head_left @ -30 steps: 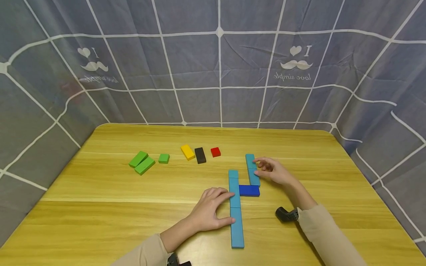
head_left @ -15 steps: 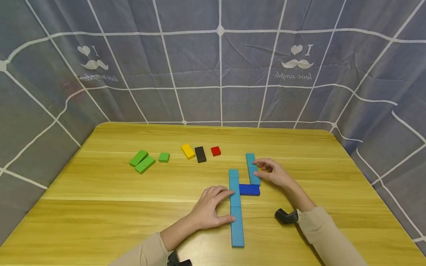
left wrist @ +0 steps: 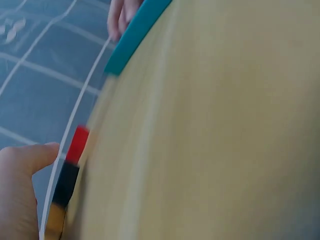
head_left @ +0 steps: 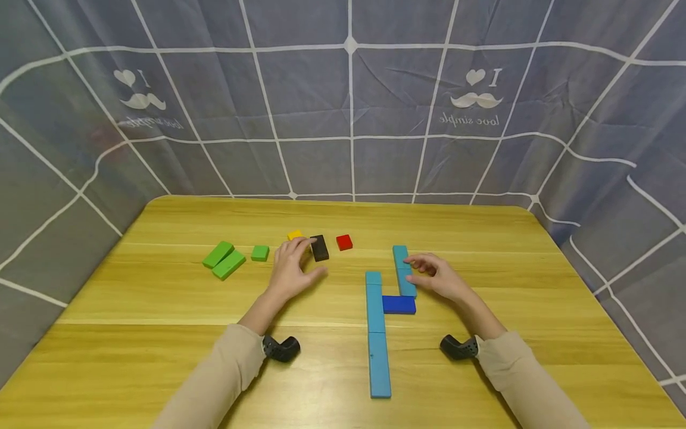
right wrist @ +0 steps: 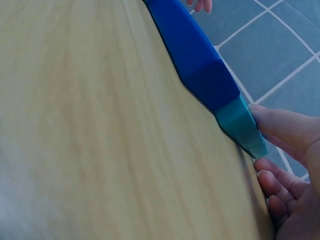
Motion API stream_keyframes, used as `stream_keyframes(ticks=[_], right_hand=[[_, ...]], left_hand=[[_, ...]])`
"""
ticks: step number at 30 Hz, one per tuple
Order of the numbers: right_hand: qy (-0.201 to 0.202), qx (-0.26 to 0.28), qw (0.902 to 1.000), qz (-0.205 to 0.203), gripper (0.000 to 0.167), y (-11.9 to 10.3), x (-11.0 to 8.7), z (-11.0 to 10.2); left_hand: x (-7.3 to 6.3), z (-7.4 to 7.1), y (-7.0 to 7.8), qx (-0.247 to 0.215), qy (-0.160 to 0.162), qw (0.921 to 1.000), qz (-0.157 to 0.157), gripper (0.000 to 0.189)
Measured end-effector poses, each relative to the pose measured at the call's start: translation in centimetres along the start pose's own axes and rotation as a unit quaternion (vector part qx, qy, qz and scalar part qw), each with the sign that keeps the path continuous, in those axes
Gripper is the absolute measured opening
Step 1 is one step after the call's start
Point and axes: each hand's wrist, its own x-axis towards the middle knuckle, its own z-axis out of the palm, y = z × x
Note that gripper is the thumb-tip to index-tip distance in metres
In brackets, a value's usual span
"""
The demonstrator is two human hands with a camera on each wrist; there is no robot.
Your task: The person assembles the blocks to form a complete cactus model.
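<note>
By the black block [head_left: 320,250], left hand [head_left: 292,271] spreads empty, leaving the strip [head_left: 376,319] unheld; right hand [head_left: 443,279] loosely touches teal pair [head_left: 402,270].

in the head view the left hand [head_left: 292,271] hides much of the yellow block [head_left: 295,235]; whether it touches the black block [head_left: 320,248] cannot be told. the left sleeve [head_left: 214,369] and right sleeve [head_left: 527,381] run off the bottom edge. the left wrist view blurs the red block [left wrist: 77,145] and crops the light blue bar [left wrist: 137,37] at the top. the right wrist view cuts off the right hand [right wrist: 295,145].
</note>
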Motion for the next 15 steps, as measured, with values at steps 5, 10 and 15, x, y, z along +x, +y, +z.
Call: stream_keyframes(ticks=[5, 10, 15], right_hand=[[-0.005, -0.011, 0.9999, 0.006, 0.037, -1.2, -0.1, -0.1], [-0.013, -0.005, 0.9999, 0.006, 0.037, -3.4, -0.5, 0.0], [-0.013, -0.004, 0.9999, 0.005, 0.036, -3.4, -0.5, 0.0]], left_hand=[[1.3, -0.4, -1.4, 0.03, -0.005, 0.9995, -0.011, 0.067], [2.0, -0.4, -2.2, 0.062, -0.024, 0.9978, -0.006, 0.068], [2.5, -0.2, -2.7, 0.071, -0.047, 0.9964, -0.007, 0.068]])
